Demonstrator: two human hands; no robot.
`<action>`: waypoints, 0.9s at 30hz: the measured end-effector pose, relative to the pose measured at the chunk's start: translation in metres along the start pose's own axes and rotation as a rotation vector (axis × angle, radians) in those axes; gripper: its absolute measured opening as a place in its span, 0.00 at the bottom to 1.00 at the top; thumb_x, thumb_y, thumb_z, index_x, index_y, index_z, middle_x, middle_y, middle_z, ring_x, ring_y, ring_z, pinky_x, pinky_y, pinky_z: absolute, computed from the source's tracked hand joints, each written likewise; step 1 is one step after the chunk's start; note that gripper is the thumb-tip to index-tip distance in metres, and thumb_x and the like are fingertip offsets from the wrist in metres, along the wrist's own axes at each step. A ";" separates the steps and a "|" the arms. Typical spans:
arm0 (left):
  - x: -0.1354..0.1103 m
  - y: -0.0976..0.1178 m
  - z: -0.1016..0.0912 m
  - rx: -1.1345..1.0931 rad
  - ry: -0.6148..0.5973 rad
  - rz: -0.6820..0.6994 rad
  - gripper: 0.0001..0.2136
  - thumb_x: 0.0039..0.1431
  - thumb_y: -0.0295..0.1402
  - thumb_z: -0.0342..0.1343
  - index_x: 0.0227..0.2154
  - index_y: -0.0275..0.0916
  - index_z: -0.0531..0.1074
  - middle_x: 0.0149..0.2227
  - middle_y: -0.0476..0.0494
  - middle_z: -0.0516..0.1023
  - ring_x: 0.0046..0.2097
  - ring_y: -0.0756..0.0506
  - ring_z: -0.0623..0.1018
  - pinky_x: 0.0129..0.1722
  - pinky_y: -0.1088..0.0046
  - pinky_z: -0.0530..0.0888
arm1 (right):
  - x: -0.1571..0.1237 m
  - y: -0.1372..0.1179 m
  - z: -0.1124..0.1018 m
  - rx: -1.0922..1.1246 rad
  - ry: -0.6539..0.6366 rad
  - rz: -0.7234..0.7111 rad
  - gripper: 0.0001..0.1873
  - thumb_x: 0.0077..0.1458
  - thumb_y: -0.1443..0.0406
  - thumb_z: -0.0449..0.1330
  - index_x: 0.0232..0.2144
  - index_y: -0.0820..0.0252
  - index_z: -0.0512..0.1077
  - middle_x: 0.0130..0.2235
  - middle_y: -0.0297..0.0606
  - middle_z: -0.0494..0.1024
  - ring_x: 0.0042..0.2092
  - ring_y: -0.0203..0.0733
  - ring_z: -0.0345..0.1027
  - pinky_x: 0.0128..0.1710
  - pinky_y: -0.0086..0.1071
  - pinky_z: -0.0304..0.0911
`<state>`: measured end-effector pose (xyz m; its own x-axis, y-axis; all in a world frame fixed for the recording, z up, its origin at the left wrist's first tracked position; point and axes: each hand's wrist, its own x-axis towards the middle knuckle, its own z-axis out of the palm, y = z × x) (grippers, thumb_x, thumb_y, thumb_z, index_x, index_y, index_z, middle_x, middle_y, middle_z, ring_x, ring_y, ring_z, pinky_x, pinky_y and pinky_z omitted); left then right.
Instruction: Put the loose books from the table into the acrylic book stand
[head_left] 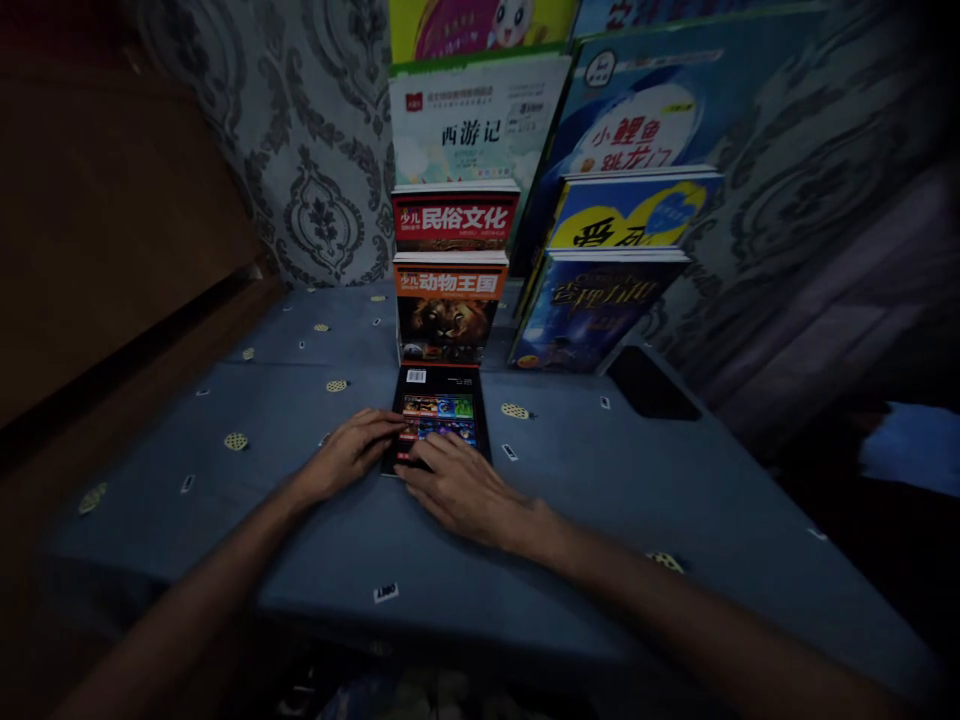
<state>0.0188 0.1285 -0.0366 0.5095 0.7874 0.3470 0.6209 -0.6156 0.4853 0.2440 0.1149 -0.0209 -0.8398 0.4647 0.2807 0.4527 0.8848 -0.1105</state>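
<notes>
A black book with colourful pictures on its back cover lies flat on the blue cloth-covered surface. My left hand rests at the book's left edge with fingers stretched out onto it. The fingers of my right hand lie flat on the book's near part. Behind it stand an orange book with a lion and a red-titled book above that.
To the right lean a dark blue book, a yellow-and-blue book and larger picture books against patterned wallpaper. A white-covered book stands at the back. A black flat object lies right. A wooden panel borders the left.
</notes>
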 end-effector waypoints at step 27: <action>0.071 0.081 0.009 0.675 -0.297 -0.313 0.17 0.64 0.43 0.54 0.50 0.38 0.70 0.52 0.35 0.75 0.53 0.35 0.75 0.44 0.61 0.74 | -0.027 -0.011 -0.008 0.341 -0.012 -0.282 0.12 0.62 0.63 0.57 0.44 0.63 0.77 0.48 0.42 0.80 0.53 0.41 0.69 0.56 0.36 0.57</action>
<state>0.1108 0.1342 0.0206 0.3302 0.9439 0.0011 0.9394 -0.3285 -0.0981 0.2643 0.0920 -0.0193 -0.9207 0.2023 0.3337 0.0825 0.9367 -0.3402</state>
